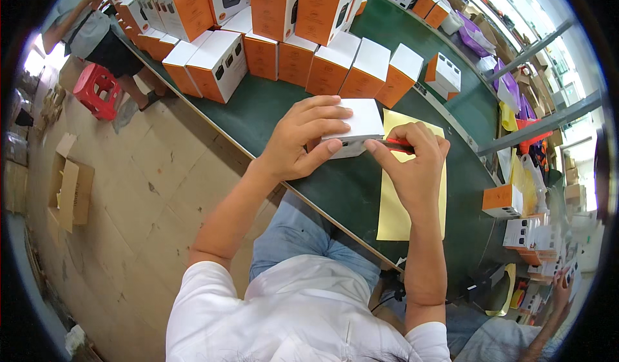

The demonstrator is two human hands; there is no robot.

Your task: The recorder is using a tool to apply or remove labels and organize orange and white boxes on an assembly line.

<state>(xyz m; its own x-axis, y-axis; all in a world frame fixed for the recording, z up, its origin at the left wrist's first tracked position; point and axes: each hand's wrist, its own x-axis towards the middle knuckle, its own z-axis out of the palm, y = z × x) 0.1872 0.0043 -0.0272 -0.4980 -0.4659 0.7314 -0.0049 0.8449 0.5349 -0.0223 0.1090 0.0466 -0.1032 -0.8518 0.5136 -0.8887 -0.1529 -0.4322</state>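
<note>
A white carton [362, 118] lies on the green bench top in front of me. My left hand [309, 133] grips it, fingers across its top and thumb along its near side. My right hand [412, 159] is closed around a slim red-and-black tool [396, 146], whose exact kind I cannot make out. Its tip is at the carton's right near edge, by my right thumb. Beneath my right hand lies a sheet of yellow paper [393, 213], flat on the bench.
Orange-and-white boxes [277, 55] stand in stacked rows behind the carton. Single boxes [443, 76] stand farther right. A metal post [541, 123] and shelving rise on the right. One person stands at far left near a red stool [97, 91]; another works at lower right.
</note>
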